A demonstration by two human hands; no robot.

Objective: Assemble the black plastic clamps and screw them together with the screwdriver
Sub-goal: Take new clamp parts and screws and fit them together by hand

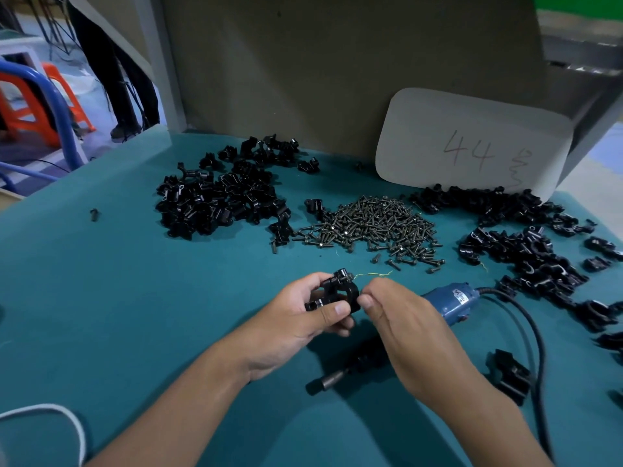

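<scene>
Black plastic clamp [335, 293] up off the teal desk [135, 298], gripped in the left hand [303, 318]. Right hand [387, 311] pinches at its right edge, fingers curled. Blue electric screwdriver [448, 299] lies just behind the right hand — nearer that one. Dark screw pile [371, 224] beyond.

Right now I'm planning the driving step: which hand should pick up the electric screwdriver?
Probably the right hand: the blue screwdriver lies just under and beside it, and it only pinches at the clamp's edge, while the left hand grips the clamp.
</scene>
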